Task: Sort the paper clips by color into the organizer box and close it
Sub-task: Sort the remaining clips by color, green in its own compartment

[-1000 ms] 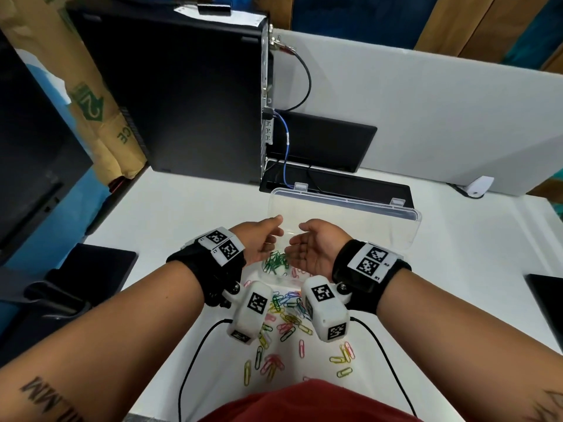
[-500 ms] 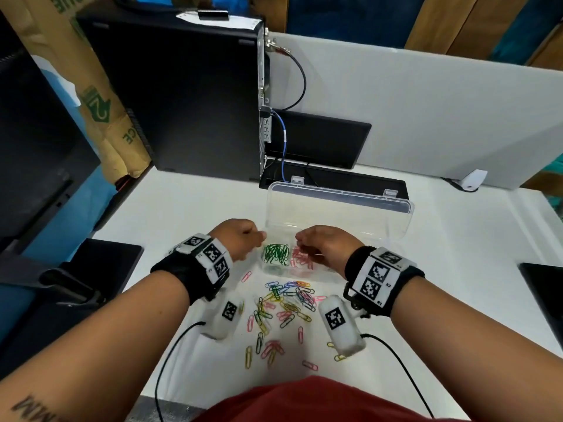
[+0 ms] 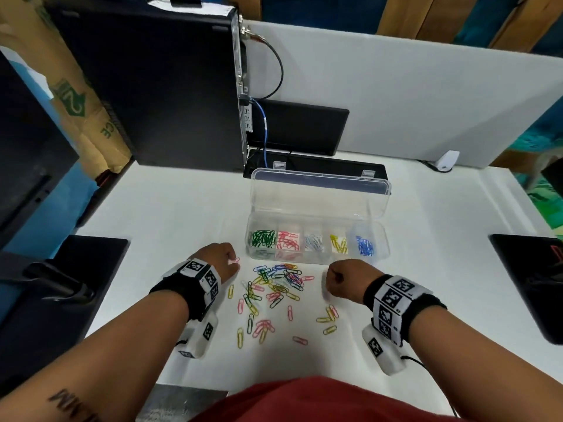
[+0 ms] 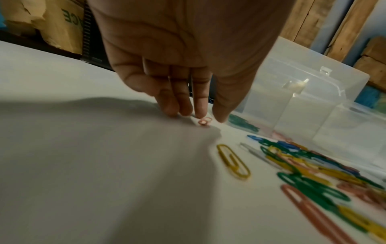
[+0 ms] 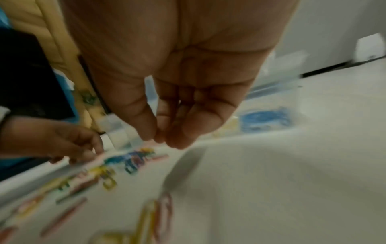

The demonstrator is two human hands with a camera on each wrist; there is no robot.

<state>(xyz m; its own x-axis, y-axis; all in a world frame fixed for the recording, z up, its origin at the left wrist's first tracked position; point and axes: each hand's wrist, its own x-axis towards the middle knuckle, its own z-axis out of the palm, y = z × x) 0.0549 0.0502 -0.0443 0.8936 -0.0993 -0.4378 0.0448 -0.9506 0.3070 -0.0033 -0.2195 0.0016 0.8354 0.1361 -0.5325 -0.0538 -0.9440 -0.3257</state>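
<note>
The clear organizer box (image 3: 316,262) stands with its lid (image 3: 320,196) raised; green, pink, white, yellow and blue clips lie in separate compartments. A mixed pile of paper clips (image 3: 277,284) is spread in front of it on the white table. My left hand (image 3: 228,261) is left of the pile, fingers pointing down. Its fingertips (image 4: 200,113) touch a lone pink clip (image 4: 204,121) that lies on the table. My right hand (image 3: 332,281) hovers right of the pile, curled into a fist. In the blurred right wrist view the right hand (image 5: 158,138) shows nothing held.
A black computer tower (image 3: 152,86) and a black device (image 3: 304,129) stand behind the box, with a white partition (image 3: 411,102) beyond. A black laptop (image 3: 533,284) lies at the right edge, another black object (image 3: 76,269) at the left. Loose clips (image 3: 329,319) lie nearer me.
Both hands have drawn back from over the green and pink compartments. The left came down on a pink clip left of the pile; the right moved to the pile's right side and curled.
</note>
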